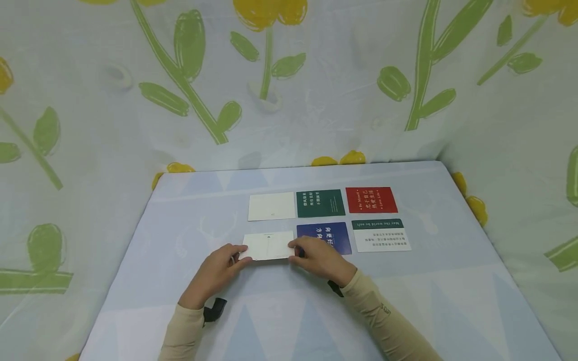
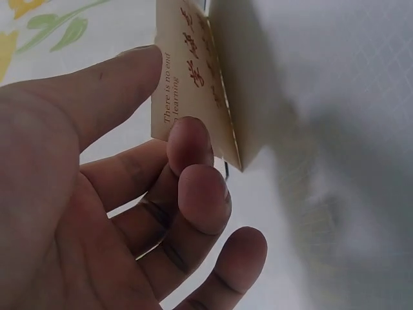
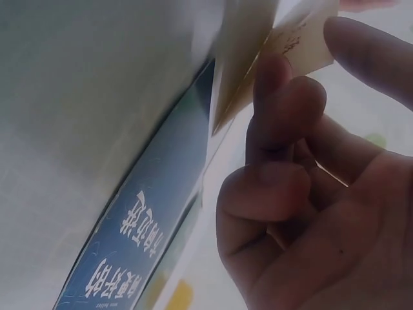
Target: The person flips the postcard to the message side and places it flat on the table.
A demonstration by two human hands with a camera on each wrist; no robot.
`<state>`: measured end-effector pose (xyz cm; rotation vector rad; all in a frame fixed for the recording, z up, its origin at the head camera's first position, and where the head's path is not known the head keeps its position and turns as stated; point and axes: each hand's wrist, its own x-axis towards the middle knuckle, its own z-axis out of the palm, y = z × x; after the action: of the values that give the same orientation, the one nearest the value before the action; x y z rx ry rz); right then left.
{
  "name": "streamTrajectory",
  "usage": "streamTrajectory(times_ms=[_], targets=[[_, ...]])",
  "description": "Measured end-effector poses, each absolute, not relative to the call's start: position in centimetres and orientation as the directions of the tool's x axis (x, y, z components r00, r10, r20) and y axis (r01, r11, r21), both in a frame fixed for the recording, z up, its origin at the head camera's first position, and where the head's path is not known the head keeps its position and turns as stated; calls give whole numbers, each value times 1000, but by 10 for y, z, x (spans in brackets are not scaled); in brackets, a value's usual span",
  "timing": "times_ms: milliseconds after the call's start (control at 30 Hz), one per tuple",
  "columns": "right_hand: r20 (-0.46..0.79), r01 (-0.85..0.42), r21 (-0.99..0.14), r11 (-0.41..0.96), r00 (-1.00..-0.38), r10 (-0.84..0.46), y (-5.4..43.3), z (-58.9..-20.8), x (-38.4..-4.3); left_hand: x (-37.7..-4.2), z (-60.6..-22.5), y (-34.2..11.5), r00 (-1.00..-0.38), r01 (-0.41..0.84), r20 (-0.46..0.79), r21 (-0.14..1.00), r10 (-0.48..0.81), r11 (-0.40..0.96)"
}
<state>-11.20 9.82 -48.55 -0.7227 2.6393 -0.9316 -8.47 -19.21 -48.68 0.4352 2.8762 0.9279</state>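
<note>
A white postcard [image 1: 268,246] lies level between both hands in the head view, its plain side with a thin centre line facing up. My left hand [image 1: 215,275] pinches its left end between thumb and fingers. The right end is pinched by my right hand [image 1: 324,259], which partly covers a blue card [image 1: 335,235] behind it. From the left wrist, the printed face [image 2: 193,77] of the postcard shows brown-red script and the words "There is no end". How far the postcard is above the table cannot be told.
Behind lie a cream card [image 1: 271,206], a dark green card [image 1: 320,203] and a red card [image 1: 371,200]. A white card with a green band [image 1: 381,235] lies right of the blue one. The pale table [image 1: 316,321] meets flower-patterned cloth walls [image 1: 334,100].
</note>
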Motion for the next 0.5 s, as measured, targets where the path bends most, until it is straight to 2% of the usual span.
streamTrajectory(times_ms=[500], targets=[[-96, -347, -607, 715, -861, -500, 93, -487, -111, -86, -494, -190, -952, 245, -9, 572, 304, 783]])
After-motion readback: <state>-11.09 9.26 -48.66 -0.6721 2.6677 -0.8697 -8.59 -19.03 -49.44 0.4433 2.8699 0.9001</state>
